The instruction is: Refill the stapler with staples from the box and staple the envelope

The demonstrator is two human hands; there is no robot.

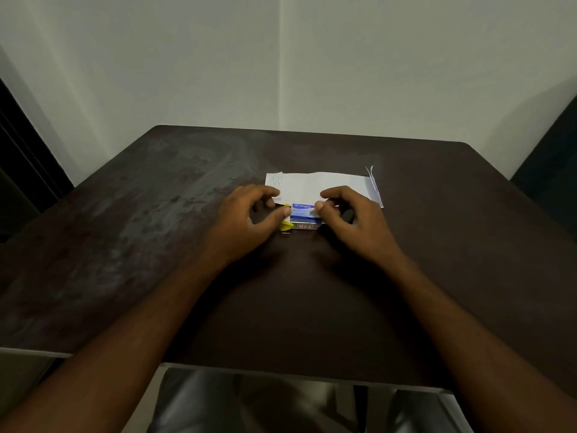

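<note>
A small blue staple box (304,214) lies in the middle of the dark table, with a white part showing along its near edge. My right hand (349,220) pinches the box's right end with thumb and fingers. My left hand (249,218) touches its left end with the thumb, fingers curled. A yellow stapler (285,225) peeks out just left of the box, mostly hidden under my left thumb. Behind both lies a white envelope (324,184), with paper sheets sticking out at its right end.
The dark brown table (156,214) has a worn, pale patch on its left half. A pale wall corner stands behind it. Dark furniture shows at the far left and far right edges. My lap is below the table's near edge.
</note>
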